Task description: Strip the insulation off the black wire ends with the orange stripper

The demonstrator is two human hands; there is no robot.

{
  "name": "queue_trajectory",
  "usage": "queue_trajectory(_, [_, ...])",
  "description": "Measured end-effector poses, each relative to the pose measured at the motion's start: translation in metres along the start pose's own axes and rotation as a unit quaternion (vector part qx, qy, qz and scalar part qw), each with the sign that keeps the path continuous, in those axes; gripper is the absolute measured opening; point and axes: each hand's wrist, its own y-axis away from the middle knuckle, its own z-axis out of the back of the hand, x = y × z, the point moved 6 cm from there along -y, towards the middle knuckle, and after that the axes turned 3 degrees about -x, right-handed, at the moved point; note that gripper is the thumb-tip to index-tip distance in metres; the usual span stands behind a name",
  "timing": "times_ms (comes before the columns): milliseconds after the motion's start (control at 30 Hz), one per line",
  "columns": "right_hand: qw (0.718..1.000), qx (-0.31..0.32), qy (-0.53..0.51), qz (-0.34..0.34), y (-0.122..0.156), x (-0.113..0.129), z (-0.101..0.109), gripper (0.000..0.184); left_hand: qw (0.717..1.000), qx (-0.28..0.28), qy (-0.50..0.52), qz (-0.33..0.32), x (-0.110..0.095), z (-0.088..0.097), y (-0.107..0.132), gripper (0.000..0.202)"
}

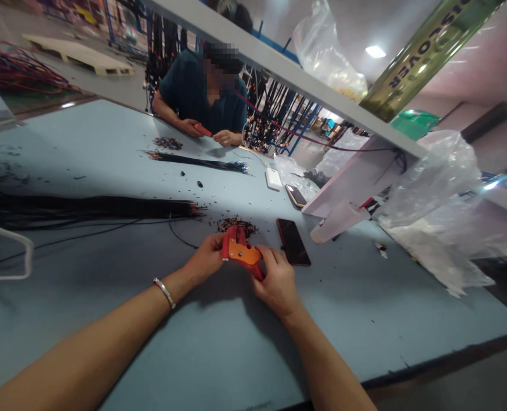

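My right hand (278,281) is wrapped round the handles of a red and orange wire stripper (241,251). My left hand (206,258) pinches at the tool's jaw end; a thin black wire (180,236) runs from there to the left. A silver bracelet (164,291) sits on my left wrist. Just beyond the tool lies a small heap of stripped wire bits (238,224). A long bundle of black wires (86,208) lies across the blue table (219,342) to the left.
A dark phone (293,241) lies right of the tool; another phone (296,196) and a white box (273,178) are farther back. A person across the table (202,91) holds a red tool beside another wire bundle (197,162). A shelf with plastic bags (433,194) stands right.
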Motion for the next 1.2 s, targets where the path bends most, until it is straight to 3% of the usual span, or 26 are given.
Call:
queue_trajectory(267, [1.000,0.000,0.001,-0.023,-0.002,-0.006,-0.007,0.037,0.999,0.001,-0.051,-0.012,-0.003,0.000,-0.002,0.013])
queue_trajectory(833, [0.999,0.006,0.030,-0.018,-0.010,-0.006,-0.013,0.040,0.999,0.001,-0.036,-0.015,0.001,0.001,-0.004,0.019])
queue_trajectory(1200, [0.997,0.016,0.069,-0.027,-0.014,-0.006,-0.016,0.022,0.999,-0.019,-0.026,-0.025,0.006,0.003,-0.005,0.018])
